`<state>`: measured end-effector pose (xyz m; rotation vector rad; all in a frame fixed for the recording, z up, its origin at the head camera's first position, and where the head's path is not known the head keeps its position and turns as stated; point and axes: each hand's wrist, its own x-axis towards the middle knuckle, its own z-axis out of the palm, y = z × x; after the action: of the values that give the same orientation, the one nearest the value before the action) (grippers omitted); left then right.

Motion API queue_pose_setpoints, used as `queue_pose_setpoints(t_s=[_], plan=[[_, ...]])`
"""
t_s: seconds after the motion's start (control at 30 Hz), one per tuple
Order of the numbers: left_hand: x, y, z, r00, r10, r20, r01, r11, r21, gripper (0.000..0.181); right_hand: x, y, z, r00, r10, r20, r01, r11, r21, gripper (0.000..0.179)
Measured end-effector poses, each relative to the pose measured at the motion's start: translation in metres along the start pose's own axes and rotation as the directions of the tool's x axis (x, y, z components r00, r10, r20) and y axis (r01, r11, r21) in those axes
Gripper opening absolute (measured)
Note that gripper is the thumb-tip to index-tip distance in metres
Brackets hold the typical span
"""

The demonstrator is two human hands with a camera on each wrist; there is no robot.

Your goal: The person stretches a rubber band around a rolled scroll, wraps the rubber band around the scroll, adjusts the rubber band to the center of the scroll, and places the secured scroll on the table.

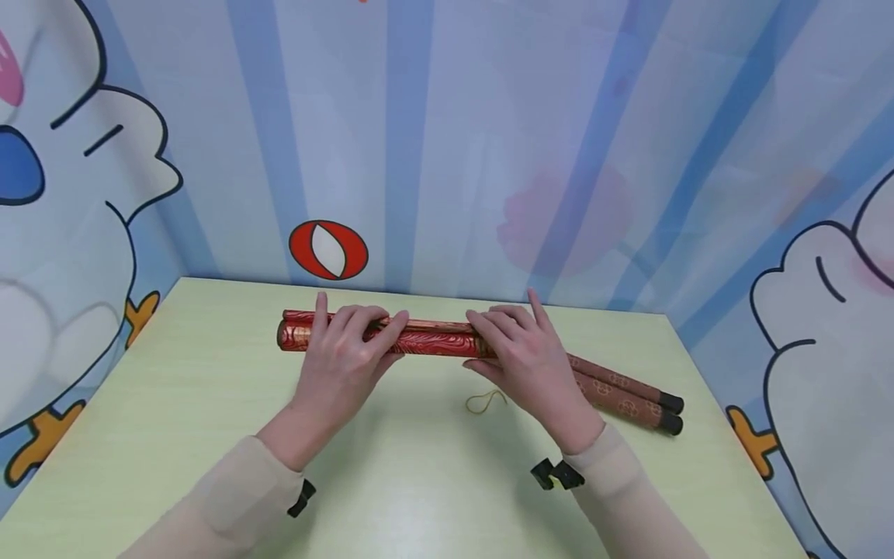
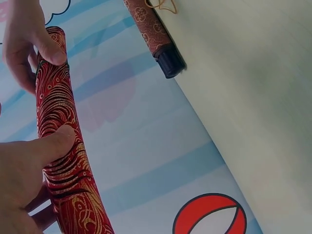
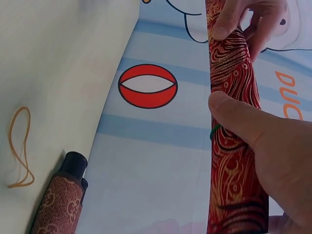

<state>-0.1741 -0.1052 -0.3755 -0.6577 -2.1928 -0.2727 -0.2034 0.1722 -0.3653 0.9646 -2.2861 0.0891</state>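
A red-and-gold patterned scroll (image 1: 436,344), made of two rolls side by side, lies crosswise in both hands above the table. My left hand (image 1: 341,361) grips it left of its middle, with the thumb over the near roll and other fingers behind. Toward its right end, my right hand (image 1: 527,361) holds it in the same way, little finger raised, covering that end in the head view. In the right wrist view the right thumb presses on the patterned surface, and a bit of green band (image 3: 214,131) shows beside it on the scroll.
A brown patterned scroll (image 1: 621,394) with black end knobs, also two rolls, lies on the right of the pale table (image 1: 419,481). Left of it is a thin yellow cord loop (image 1: 482,404). A printed cartoon backdrop (image 1: 447,140) stands behind the table and at its sides.
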Motion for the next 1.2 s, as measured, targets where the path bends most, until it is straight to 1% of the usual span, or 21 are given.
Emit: queue_pose_setpoints(t_s=[0.13,0.23,0.33,0.4,0.5,0.6,0.7,0.77,0.83,0.97,1.2], plan=[[-0.001,-0.002,0.0,1.0,-0.01,0.01,0.01,1.0,-0.005,0.056,-0.008,0.005,0.0,0.999,0.032,-0.013,-0.032,0.999,0.024,0.071],[-0.001,-0.001,0.0,1.0,-0.016,0.018,0.016,1.0,-0.009,0.056,-0.009,0.006,0.002,0.999,0.04,-0.032,-0.038,0.998,0.056,0.066],[-0.001,0.001,0.0,1.0,-0.026,0.018,0.026,1.0,-0.006,0.056,-0.006,0.003,0.003,0.998,0.033,-0.048,-0.031,0.998,0.059,0.064],[0.001,0.002,0.0,0.999,-0.034,0.009,0.034,0.999,-0.008,0.056,-0.002,0.0,0.003,0.998,0.029,-0.058,-0.026,0.999,0.048,0.063],[0.004,0.005,0.001,1.0,-0.025,0.001,0.025,1.0,-0.01,0.055,0.003,-0.004,0.004,0.998,0.016,-0.066,-0.014,0.999,0.032,0.06],[0.006,0.007,0.002,1.0,-0.013,-0.001,0.013,1.0,-0.001,0.055,0.007,-0.006,0.005,0.999,-0.003,-0.049,0.003,1.0,0.009,0.059],[0.006,0.007,0.004,1.0,-0.013,0.003,0.013,1.0,0.017,0.055,0.004,-0.004,0.004,0.999,-0.002,-0.034,0.001,1.0,-0.015,0.066],[0.005,0.006,0.004,1.0,-0.011,0.009,0.011,1.0,0.018,0.055,0.0,-0.001,0.003,0.999,0.002,-0.041,-0.003,1.0,-0.027,0.071],[0.004,0.004,0.004,1.0,-0.011,0.014,0.01,1.0,0.02,0.055,-0.004,0.002,0.002,0.998,0.018,-0.059,-0.02,0.999,-0.027,0.073],[0.003,0.003,0.003,1.0,-0.016,0.014,0.016,1.0,0.014,0.055,-0.007,0.006,0.002,0.996,0.042,-0.084,-0.042,0.999,-0.003,0.067],[0.003,0.005,0.003,1.0,-0.018,0.007,0.018,1.0,-0.007,0.054,0.001,0.003,0.004,0.997,0.032,-0.073,-0.029,0.999,0.045,0.057]])
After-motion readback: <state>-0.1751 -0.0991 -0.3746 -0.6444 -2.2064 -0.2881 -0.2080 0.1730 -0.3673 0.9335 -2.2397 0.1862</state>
